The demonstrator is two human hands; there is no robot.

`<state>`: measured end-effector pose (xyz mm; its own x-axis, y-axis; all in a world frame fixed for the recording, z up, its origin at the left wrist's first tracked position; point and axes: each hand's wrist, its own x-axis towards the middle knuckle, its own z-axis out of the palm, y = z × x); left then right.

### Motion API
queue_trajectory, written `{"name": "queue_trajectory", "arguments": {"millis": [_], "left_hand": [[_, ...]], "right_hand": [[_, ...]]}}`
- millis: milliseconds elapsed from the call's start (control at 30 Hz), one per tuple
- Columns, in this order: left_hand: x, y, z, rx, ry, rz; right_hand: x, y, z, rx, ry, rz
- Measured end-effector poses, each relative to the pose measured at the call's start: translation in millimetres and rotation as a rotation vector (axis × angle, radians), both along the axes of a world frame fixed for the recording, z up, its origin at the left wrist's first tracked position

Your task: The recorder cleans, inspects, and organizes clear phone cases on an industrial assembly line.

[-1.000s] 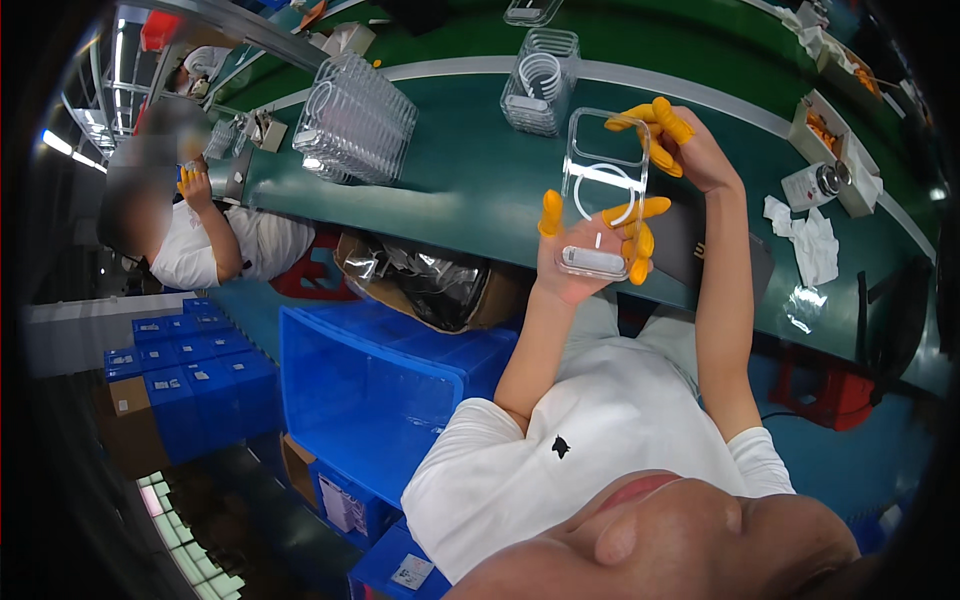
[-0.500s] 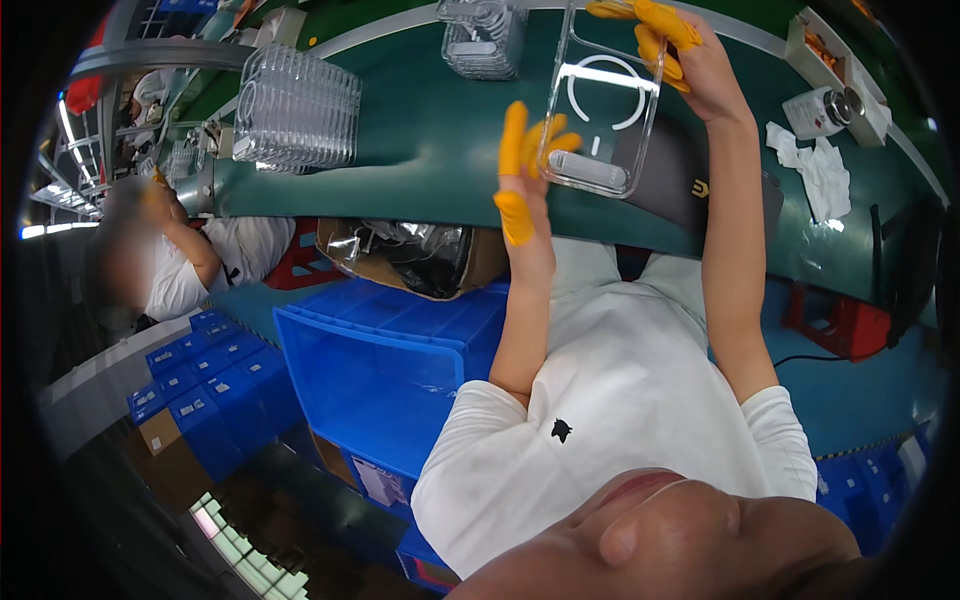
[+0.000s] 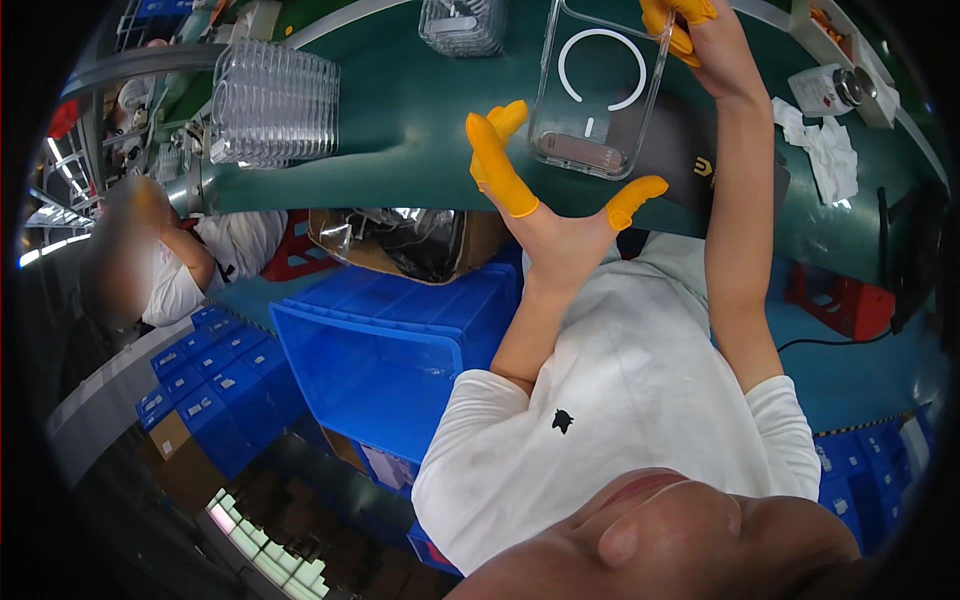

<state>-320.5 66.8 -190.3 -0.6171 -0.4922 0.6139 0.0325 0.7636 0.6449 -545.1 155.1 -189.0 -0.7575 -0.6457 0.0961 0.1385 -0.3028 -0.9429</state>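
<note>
My right hand, with yellow finger cots on its fingertips, grips a clear phone case by its upper right edge. The case is see-through, with a white ring and a short white bar on its back. It is held up over the green table, and its top end runs out of view. Just below and left of the case, my left hand is open. Its cot-covered thumb and fingers are spread wide, apart from the case, and nothing is in them. Behind the case lies a flat dark grey item with a yellow mark.
A stack of clear cases stands on the green table at left, another stack farther back. At right are a bottle, crumpled white tissue and a white box. Blue bins stand below; a co-worker sits at left.
My left hand has come off the lower left edge of the case, moved down and spread its fingers. The case has shifted slightly up and left in my right hand.
</note>
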Motion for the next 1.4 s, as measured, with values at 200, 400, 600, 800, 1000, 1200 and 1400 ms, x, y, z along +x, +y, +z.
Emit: {"name": "queue_trajectory", "arguments": {"millis": [200, 400, 600, 800, 1000, 1200, 1400], "left_hand": [[-3.4, 1.2, -4.3, 0.002, -0.008, 0.03], [-4.4, 1.4, -5.3, 0.065, 0.064, -0.007], [-4.2, 0.0, -4.6, 0.053, 0.085, -0.017], [-2.7, 0.4, -7.6, 0.065, 0.085, -0.004], [-3.4, 5.4, -8.8, 0.128, 0.107, -0.026], [2.6, 4.1, -8.6, 0.108, 0.068, -0.004], [4.2, 5.9, -4.3, 0.03, 0.0, 0.008]], "right_hand": [[1.2, 0.2, 1.0, -0.003, -0.022, 0.0], [-2.5, -2.5, -5.4, 0.013, 0.036, 0.029], [2.2, -4.2, -0.4, 0.027, -0.041, -0.01], [3.2, -6.8, -0.7, 0.016, -0.043, 0.018], [4.2, -0.3, 9.0, 0.035, -0.029, 0.031], [6.9, -6.5, 4.6, -0.022, 0.058, 0.106], [-10.9, -40.3, -22.3, -0.89, 0.223, 0.478]]}}
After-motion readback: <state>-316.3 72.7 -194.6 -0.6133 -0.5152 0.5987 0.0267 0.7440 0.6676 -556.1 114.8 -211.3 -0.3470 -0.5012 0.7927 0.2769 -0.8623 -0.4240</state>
